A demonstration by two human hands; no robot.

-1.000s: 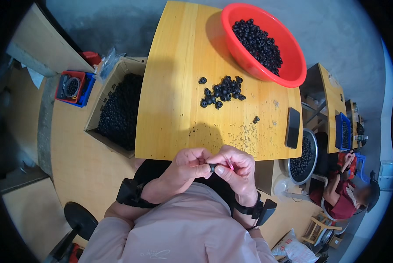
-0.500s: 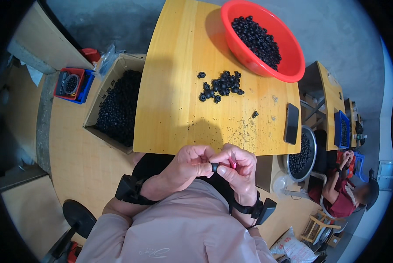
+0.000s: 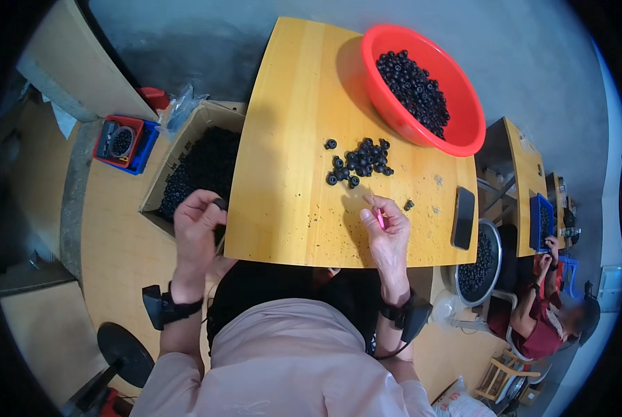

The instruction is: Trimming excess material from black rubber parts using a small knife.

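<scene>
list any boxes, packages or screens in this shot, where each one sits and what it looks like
Cardboard box: on the floor left of the wooden table, open, brown, full of small black parts, just beyond the left hand.
Phone: flat on the table's right edge, right of the right hand, dark rectangle, screen off.
Small case: floor, far left, red and blue, square.
Sack: floor, bottom right, white, printed.

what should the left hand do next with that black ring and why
Probably let it go into the box: the left hand holds a black ring at the table's left edge, over the box of the same black parts, while the right hand holds a pink tool near the loose pile.
</scene>
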